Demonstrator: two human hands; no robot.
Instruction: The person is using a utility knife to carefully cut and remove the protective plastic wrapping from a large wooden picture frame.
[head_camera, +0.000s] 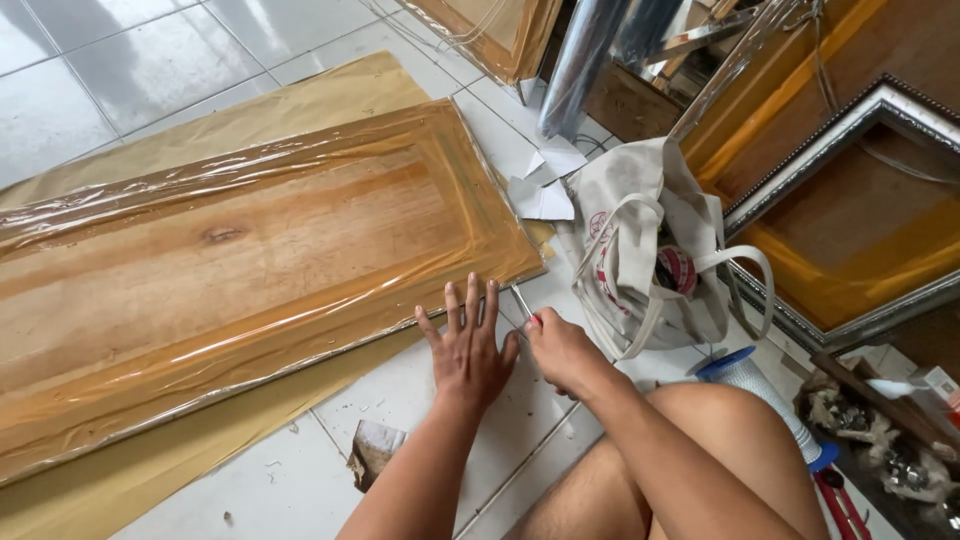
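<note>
A long wooden panel (230, 260) wrapped in clear plastic film lies on brown paper (120, 480) on the white tiled floor. My left hand (468, 350) rests flat, fingers spread, on the floor at the panel's near right edge, fingertips touching the film. Right beside it my right hand (560, 350) is closed on a small cutter (524, 303) with a red handle, its blade pointing at the panel's edge near the corner.
A cream cloth tote bag (650, 250) sits right of my hands. A spool of white string (760, 385) lies by my bare knee. Framed panels (850, 210) lean at the right. Paper scraps (545, 195) and a torn piece (372, 450) lie on the tiles.
</note>
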